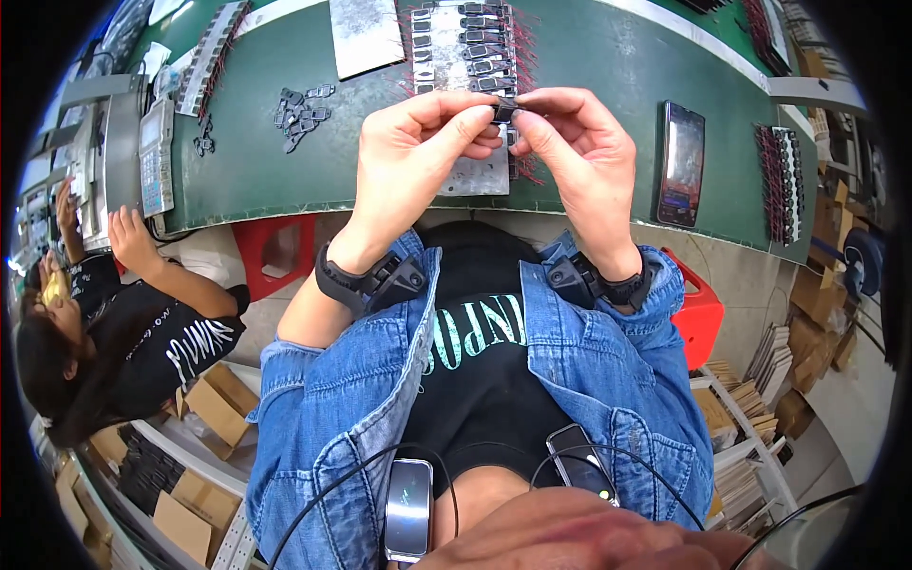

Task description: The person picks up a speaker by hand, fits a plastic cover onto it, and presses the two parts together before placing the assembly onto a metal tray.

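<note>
A small black part (504,109), dark and squarish on its face, is pinched between my two hands over the bench's front side. My left hand (418,142) grips it from the left with thumb and forefinger. From the right, the thumb and forefinger of my right hand (581,147) close on its other end. Below and behind them lies a pale metal plate (475,179) that carries rows of similar black pieces (483,52) with thin red wires along the sides. My fingers hide part of the plate and most of the held part.
Left on the green bench (247,171) are a loose pile of black parts (302,114) and a grey keypad device (155,157). A phone (681,163) and a wired strip (781,185) lie right. A co-worker (142,323) sits at left; red stools (698,309) stand below the bench.
</note>
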`<state>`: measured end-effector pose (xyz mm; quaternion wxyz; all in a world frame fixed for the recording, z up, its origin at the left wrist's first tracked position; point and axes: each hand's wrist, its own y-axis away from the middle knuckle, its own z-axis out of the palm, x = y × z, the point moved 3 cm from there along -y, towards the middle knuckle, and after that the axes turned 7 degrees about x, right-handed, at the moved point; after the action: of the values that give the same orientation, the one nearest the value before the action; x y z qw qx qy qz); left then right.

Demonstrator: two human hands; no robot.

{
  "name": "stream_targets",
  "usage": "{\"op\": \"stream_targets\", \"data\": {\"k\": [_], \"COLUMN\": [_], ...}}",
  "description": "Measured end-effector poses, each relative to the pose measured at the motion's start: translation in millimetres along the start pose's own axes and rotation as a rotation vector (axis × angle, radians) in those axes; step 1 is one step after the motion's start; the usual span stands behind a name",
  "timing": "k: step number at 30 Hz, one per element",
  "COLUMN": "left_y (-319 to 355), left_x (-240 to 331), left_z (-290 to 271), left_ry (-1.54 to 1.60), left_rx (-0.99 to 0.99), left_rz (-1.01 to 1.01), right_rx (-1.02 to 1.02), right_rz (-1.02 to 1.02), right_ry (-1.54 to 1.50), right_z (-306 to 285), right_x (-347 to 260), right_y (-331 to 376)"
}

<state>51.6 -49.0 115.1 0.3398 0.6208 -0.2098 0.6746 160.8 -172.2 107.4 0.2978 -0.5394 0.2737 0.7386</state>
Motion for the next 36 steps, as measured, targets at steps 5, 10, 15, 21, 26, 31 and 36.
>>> {"op": "stream_targets", "data": {"k": [5, 10, 15, 21, 26, 31, 36], "left_y": [0.3, -0.4, 0.3, 1.3, 1.8, 4.7, 9.5], "left_x": [-1.7, -1.7, -7.2, -4.3, -3.6, -4.9, -2.8], "left_z": [0.3, -1.3, -1.9, -4.6, -4.6, -4.1, -2.7], "left_ry": [0.058, 0.073, 0.041, -0.038, -0.061, -0.097, -0.186], "left_rx": [-0.025, -0.016, -0.007, -0.023, -0.038, -0.046, -0.04], "left_rz": [-0.072, -0.059, -0.001, 0.02, 0.031, 0.06, 0.135], "right_rx": [0.049, 0.064, 0.039, -0.083, -0.172, -0.212, -0.242], "right_rz": [-0.226, -0.316, -0.052, -0.076, 0.074, 0.041, -0.079], "right_ry": [0.276, 0.477, 0.19, 0.238, 0.149, 0.153, 0.401], "right_z": [-0.8, 4.9, -0.7, -6.0, -4.1, -1.4, -0.8], "right_x": [-0.1, -9.2, 5.7, 1.0, 2.4, 2.3, -8.7], "right_y": [0.7, 5.6, -2.6, -12.5, -13.2, -12.4, -6.6]}}
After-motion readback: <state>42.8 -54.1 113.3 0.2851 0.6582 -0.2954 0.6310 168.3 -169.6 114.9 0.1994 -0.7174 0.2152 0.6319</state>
